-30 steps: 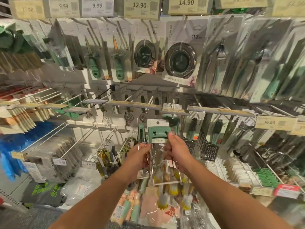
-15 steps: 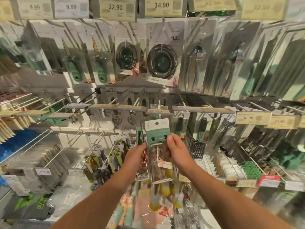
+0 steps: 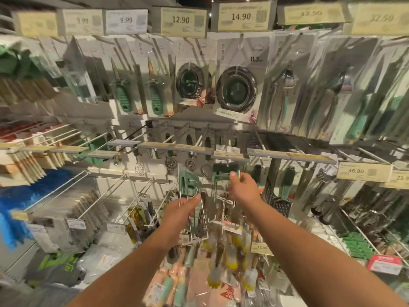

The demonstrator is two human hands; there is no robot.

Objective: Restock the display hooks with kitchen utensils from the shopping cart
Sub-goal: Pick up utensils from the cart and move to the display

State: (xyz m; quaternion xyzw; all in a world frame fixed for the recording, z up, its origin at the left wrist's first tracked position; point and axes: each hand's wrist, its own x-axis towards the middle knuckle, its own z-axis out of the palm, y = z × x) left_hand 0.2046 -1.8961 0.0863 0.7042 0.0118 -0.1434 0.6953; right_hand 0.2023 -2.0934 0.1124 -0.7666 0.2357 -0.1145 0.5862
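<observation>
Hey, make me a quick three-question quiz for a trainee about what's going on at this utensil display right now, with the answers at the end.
1. True or false: the left hand is empty.
2. Which hand reaches higher, up to the dark green utensil card under the row of price rails: A) left, B) right?
3. Fill in: the price tag above the larger round sink strainer reads ____.

Key:
1. False; it grips wire-handled utensils with a mint green header.
2. B; its grip pinches that card.
3. 14.90
</observation>
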